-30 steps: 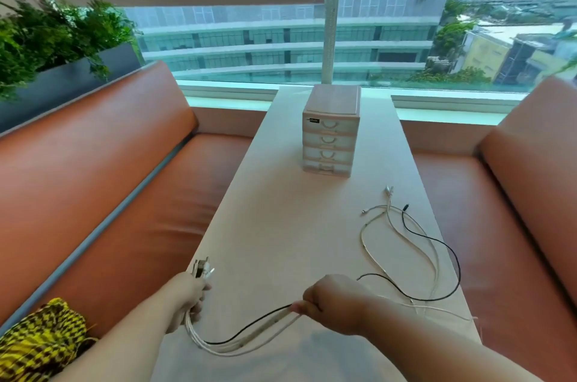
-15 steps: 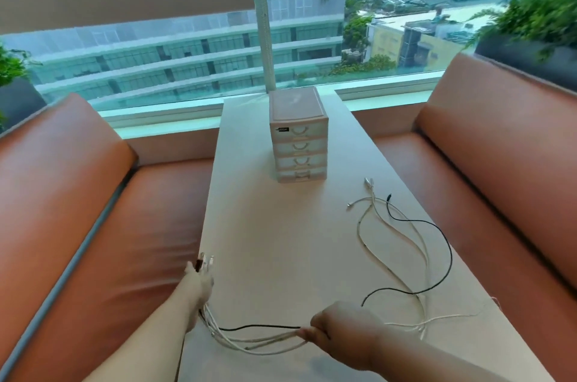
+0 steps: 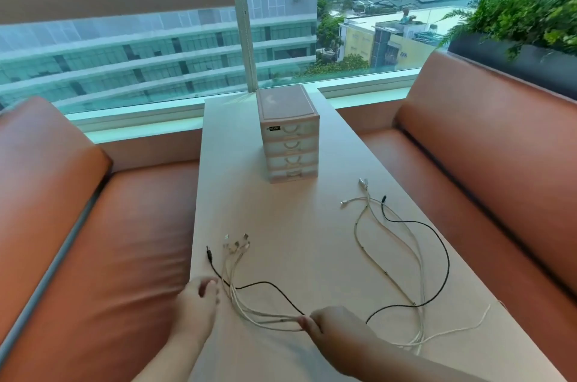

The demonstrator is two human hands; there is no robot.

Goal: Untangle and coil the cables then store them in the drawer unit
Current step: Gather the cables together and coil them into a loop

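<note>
The right hand (image 3: 337,330) lies low over the table's near edge, knuckles up. Its thumb and fingers are pinched on the gathered cables (image 3: 265,317), several white ones and a black cable (image 3: 438,241). The left hand (image 3: 196,303) reaches in at the table's (image 3: 281,225) left edge, near the front corner. Its fingers are loosely bent and blurred, with the tips just beside the strands. I cannot tell whether it touches or grips them. The two hands are apart, with a sagging run of cable between them.

From the right hand's pinch the bundle curves left past the left fingertips. It then fans toward the far end, its plugs (image 3: 237,244) spread flat near the left edge and pointing away from the person. On the other side of the pinch the cables trail right along the near edge. They then loop back up the table's right half in long slack curves that cross each other. The long axis there runs near to far, and those ends (image 3: 363,186) point toward the far end.

The drawer unit (image 3: 288,138) stands upright near the table's far end. It sits just beyond those ends, with all four drawers closed and their fronts facing the person. Nothing lies between it and the cables. Orange benches (image 3: 468,163) flank the table on both sides. A planter (image 3: 515,38) sits behind the right bench, and a window (image 3: 125,53) runs along the far end.
</note>
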